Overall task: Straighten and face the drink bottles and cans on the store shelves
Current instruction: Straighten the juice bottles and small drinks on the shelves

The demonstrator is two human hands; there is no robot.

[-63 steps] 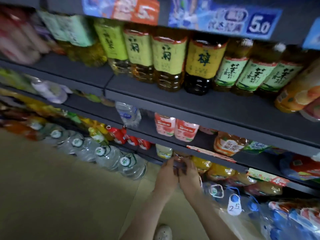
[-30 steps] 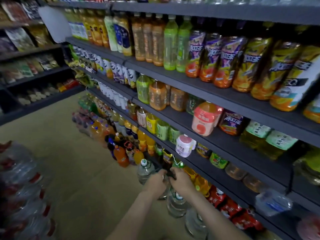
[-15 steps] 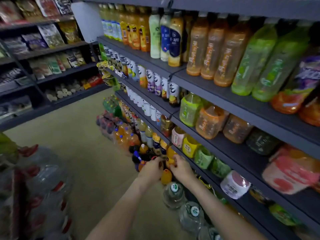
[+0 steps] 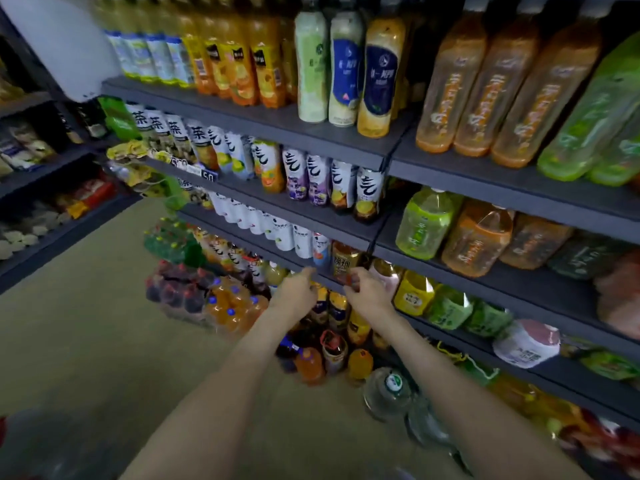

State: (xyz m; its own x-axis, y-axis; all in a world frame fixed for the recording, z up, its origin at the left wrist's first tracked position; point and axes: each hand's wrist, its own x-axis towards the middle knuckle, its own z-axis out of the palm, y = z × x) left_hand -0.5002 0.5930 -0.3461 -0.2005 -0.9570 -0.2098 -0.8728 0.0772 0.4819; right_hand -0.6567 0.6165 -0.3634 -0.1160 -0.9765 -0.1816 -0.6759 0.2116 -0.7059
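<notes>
Grey shelves (image 4: pixel 311 225) carry rows of drink bottles. Both my hands are raised in front of the third shelf's edge, a little apart. My left hand (image 4: pixel 297 294) shows its back with curled fingers; nothing shows in it, and one fingertip is at the shelf edge. My right hand (image 4: pixel 367 293) pinches a small dark red thing at its fingertips, too blurred to name. Just behind my hands stand a brown-labelled bottle (image 4: pixel 343 261) and a pink-labelled bottle (image 4: pixel 387 276). White-labelled bottles (image 4: pixel 284 233) line the shelf to their left.
Tall orange tea bottles (image 4: pixel 485 88) and green ones (image 4: pixel 588 116) lean on the top shelf at right. Shrink-wrapped soda packs (image 4: pixel 207 299) and large water jugs (image 4: pixel 388 393) stand on the floor below. A snack shelf (image 4: pixel 41 174) is at far left.
The view has swung left along the aisle and upward. My hands, which were clasped together low by the floor bottles, have risen to the third shelf's edge and moved apart.
</notes>
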